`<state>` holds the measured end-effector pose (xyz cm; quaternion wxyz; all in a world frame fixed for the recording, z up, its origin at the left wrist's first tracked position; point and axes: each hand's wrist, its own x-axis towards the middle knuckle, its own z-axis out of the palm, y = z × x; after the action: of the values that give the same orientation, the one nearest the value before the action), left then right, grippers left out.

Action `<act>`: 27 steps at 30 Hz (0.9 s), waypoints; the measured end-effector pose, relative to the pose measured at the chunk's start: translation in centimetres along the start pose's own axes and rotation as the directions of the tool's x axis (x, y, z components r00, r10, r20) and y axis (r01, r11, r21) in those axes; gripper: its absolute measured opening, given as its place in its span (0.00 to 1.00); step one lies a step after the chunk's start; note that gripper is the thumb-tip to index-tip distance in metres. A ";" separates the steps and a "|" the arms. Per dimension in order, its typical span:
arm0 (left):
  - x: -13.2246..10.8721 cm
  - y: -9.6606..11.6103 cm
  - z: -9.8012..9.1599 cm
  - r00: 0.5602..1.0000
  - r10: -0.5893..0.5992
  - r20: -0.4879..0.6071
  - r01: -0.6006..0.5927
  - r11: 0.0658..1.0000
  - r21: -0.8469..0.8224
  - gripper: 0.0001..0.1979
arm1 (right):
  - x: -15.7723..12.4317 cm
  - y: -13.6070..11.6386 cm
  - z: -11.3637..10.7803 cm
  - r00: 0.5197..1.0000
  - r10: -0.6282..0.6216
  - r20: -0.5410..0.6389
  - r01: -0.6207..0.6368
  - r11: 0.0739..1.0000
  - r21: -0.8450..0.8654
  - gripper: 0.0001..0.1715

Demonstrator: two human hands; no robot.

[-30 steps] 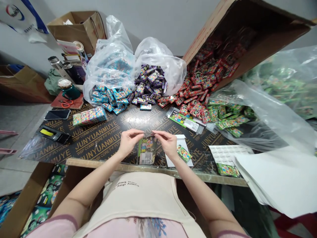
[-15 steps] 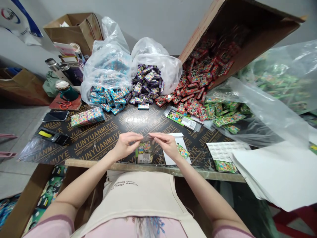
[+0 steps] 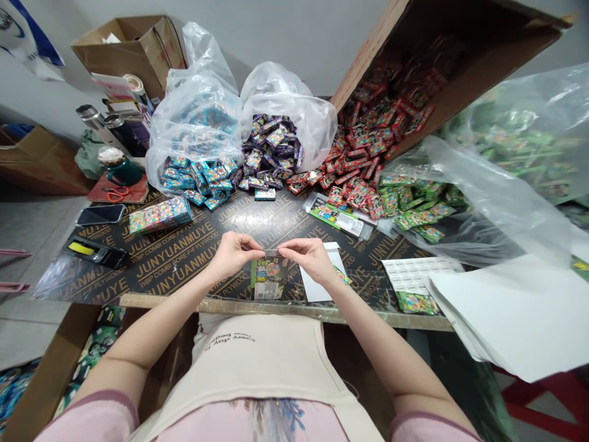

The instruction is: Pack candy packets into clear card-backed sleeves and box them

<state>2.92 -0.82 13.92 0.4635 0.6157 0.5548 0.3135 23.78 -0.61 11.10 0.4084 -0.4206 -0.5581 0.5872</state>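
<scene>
Both my hands pinch the top edge of a clear plastic sleeve holding a green printed card [image 3: 269, 277], upright just above the table's near edge. My left hand [image 3: 234, 253] grips its left corner, my right hand [image 3: 307, 257] its right corner, fingers closed. A white paper sheet [image 3: 317, 283] lies under my right hand, and a small green packet [image 3: 342, 275] peeks out beside that wrist.
At the back lie heaps of small packets: blue [image 3: 199, 176] and purple [image 3: 271, 153] in clear bags, red [image 3: 368, 159] spilling from a tipped carton, green [image 3: 416, 205] in plastic. A wrapped packet block [image 3: 160, 214], phone [image 3: 100, 214], sticker sheet [image 3: 416, 273] and white sheets [image 3: 515, 316] lie around.
My hands have stayed pinched on the sleeve's top edge, and the sleeve with its card has stayed upright between them. The view has shifted slightly.
</scene>
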 end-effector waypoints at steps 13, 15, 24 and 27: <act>-1.2 -1.5 1.2 0.763 0.641 0.079 -0.630 0.711 0.311 0.05 | -2.4 1.8 -1.4 0.964 -0.264 -0.033 0.238 0.912 -0.334 0.11; -1.3 -2.0 1.4 0.737 0.671 0.077 -0.656 0.684 0.319 0.06 | -3.2 2.6 -1.1 0.919 -0.394 -0.022 0.350 0.838 -0.419 0.10; 0.4 -7.4 -1.6 0.853 0.239 -0.465 -0.239 0.969 0.059 0.07 | 7.0 5.9 -0.6 0.947 -0.301 -0.115 0.191 0.811 -0.553 0.34; -1.2 -11.9 -4.1 0.671 -0.017 -0.741 0.026 1.000 0.001 0.12 | 14.3 8.3 -0.9 0.941 -0.282 -0.186 0.029 0.615 -0.788 0.40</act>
<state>-5.63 -1.64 4.72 0.1991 0.4318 0.7040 0.5276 20.12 12.84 2.22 0.3147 -0.5860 -0.7239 0.1831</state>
